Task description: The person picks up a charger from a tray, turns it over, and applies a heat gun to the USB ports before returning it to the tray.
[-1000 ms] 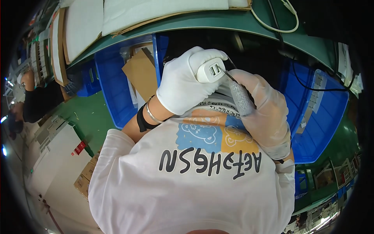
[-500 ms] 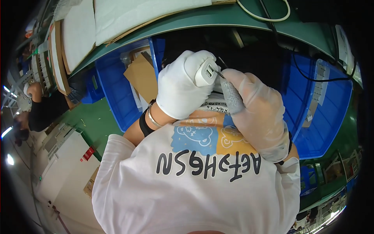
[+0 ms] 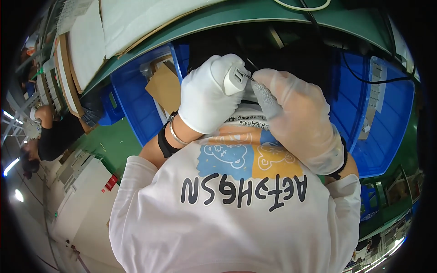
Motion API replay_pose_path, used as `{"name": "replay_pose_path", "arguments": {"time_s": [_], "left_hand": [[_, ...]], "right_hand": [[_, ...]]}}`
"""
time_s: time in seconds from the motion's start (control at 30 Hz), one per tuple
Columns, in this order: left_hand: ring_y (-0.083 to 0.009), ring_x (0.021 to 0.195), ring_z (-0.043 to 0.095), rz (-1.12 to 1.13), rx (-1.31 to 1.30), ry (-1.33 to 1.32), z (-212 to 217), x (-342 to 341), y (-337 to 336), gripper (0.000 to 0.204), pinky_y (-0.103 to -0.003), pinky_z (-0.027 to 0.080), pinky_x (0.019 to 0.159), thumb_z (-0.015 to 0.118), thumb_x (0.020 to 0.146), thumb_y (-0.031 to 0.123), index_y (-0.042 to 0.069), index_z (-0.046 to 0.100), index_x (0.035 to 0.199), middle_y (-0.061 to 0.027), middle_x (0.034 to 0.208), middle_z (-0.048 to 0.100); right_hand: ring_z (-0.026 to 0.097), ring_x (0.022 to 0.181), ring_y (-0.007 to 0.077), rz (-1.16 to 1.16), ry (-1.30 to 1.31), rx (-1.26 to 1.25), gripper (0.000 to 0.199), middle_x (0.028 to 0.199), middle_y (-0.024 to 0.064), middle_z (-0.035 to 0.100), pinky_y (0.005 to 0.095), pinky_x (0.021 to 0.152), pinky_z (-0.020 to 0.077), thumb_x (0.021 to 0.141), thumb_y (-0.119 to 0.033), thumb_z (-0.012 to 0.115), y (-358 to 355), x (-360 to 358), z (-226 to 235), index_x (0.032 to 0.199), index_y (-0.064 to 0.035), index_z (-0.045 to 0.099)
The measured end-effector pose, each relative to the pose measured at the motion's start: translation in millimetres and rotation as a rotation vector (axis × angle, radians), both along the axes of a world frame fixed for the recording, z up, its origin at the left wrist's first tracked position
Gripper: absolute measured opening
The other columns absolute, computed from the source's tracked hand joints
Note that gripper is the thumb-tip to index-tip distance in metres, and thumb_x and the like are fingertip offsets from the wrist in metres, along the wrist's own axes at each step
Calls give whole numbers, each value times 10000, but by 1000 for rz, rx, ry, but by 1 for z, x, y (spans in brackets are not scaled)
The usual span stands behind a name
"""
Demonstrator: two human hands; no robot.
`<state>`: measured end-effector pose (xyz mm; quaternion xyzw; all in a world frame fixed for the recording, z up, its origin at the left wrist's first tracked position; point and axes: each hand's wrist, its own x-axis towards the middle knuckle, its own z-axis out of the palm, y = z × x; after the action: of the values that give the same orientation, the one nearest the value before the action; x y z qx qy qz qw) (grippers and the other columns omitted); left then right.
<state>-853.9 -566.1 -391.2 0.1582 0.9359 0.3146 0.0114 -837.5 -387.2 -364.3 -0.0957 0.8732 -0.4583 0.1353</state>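
Observation:
My left hand (image 3: 205, 93), in a white glove, is closed around a small white USB charger (image 3: 231, 86). The charger's end with the slot-shaped port faces up and toward my right hand. In a thin translucent glove, my right hand (image 3: 302, 111) grips a thin-tipped tool (image 3: 266, 101) with a grey speckled grip. Its dark, narrow tip is at the charger's port face; whether it enters the slot I cannot tell. Another thin metal piece sticks up just beyond the right fingertips. Both hands are close together in front of my chest.
Ahead runs a green workbench (image 3: 205, 28) bearing white sheets (image 3: 150, 18) and a pale cable (image 3: 302, 8). Blue bins stand below it: the left bin (image 3: 129, 100) holds cardboard (image 3: 165, 88), the right bin (image 3: 382, 132) is beside a black cable. At far left is another person (image 3: 59, 136).
Both hands have shifted slightly left and up in the picture, with the charger and the tool still held. The tool tip stays by the port, and the charger appears slightly turned.

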Motion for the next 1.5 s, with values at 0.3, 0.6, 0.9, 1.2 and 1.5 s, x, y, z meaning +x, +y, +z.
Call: {"name": "replay_pose_path", "arguments": {"time_s": [0.3,0.6,0.9,1.2,1.5], "left_hand": [[-156,732,654,136,391,-379,-7,16,5,283,-294,536,659,752,758,129,100,626,1009,-50,916,658],[-111,974,597,125,659,-862,14,4,0,396,-260,489,867,773,741,32,42,602,1097,-48,1075,639],[-123,925,607,153,693,-761,12,5,5,374,-273,502,821,739,738,-10,51,588,1075,-41,1075,619],[-294,819,611,77,274,-89,-1,0,1,289,-368,523,691,695,703,34,153,642,960,-68,862,601],[-284,824,598,47,110,-71,6,-4,2,231,-388,514,673,688,700,57,153,658,907,-49,887,612]], "right_hand": [[669,812,327,111,-30,91,235,908,164,672,325,709,531,812,-16,648,25,-8,16,1046,-21,631],[679,825,235,-63,-97,-44,239,939,137,688,292,734,519,807,19,660,35,0,24,1044,-8,636],[672,827,255,-20,-53,-55,300,957,127,681,295,747,516,776,42,671,27,2,14,1066,-23,630],[658,801,290,57,9,58,355,914,132,665,308,705,509,732,41,699,22,2,11,1068,-54,635],[642,735,277,31,65,46,370,864,124,652,310,665,501,719,46,706,22,2,3,1066,-61,639]]}}
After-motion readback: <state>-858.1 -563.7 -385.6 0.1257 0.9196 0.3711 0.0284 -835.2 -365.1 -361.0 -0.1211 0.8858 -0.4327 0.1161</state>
